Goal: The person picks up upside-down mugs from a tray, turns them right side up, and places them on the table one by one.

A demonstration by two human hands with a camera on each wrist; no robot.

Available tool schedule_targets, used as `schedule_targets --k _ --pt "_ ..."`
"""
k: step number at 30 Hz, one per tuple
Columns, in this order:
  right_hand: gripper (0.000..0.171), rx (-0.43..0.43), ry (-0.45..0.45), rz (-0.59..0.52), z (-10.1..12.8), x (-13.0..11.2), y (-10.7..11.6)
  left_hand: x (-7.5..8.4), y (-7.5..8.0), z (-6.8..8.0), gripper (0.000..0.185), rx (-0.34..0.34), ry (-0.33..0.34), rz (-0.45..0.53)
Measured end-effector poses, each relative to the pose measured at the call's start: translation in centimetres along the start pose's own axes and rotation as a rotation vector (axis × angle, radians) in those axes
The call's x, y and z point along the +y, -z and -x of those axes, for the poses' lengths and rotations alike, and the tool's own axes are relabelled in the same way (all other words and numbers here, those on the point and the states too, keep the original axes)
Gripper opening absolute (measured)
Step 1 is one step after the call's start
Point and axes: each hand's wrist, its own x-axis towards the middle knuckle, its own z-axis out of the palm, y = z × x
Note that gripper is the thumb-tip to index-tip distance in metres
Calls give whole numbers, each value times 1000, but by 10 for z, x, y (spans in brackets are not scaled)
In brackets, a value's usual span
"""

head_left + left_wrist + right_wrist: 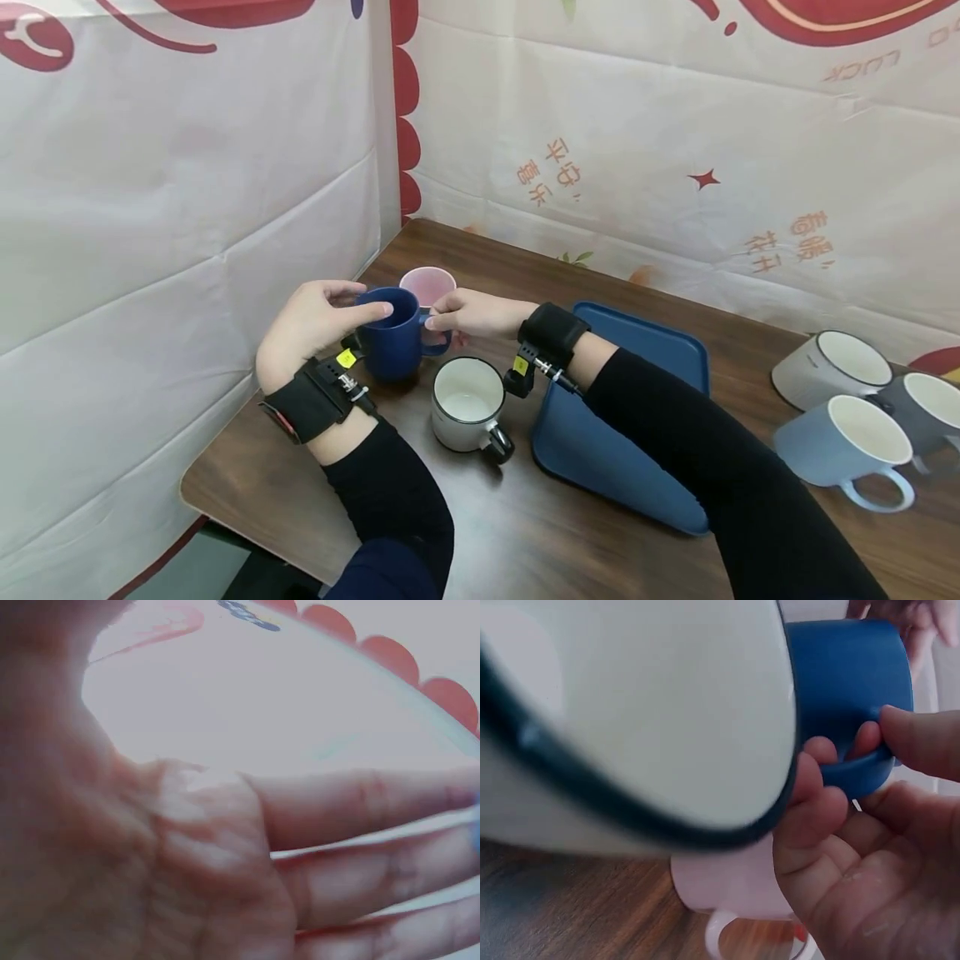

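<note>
A dark blue mug (392,340) stands near the table's far left corner. My right hand (480,315) pinches its handle; the right wrist view shows the thumb and curled fingers around that blue handle (859,774). On the mug's other side is my left hand (311,321), its thumb overlapping the rim and its fingers stretched toward the far side. The left wrist view shows those fingers (360,802) nearly straight, with a sliver of blue at the tips. A pink mug (427,285) is just behind, and a white mug with a dark rim (467,404) sits in front.
A blue tray (622,450) lies right of the white mug, partly under my right arm. Farther right stand a white mug (813,375), a light blue mug (832,446) and a grey mug (926,408). Printed white cloth (637,150) hangs behind the table.
</note>
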Motion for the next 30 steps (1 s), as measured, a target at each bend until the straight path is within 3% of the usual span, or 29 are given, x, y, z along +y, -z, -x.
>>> schedule_targets --k 15,23,27,30 --pt "31 -56 -65 -67 -7 20 3 5 2 4 73 37 -64 26" --pt "27 -52 -117 -105 6 30 3 19 -1 5 70 54 -107 -3" --pt "22 -22 -121 -107 11 36 4 20 -2 8 70 64 -120 -10" --pt "29 42 -97 -75 17 39 7 18 -2 13 67 96 -145 -13"
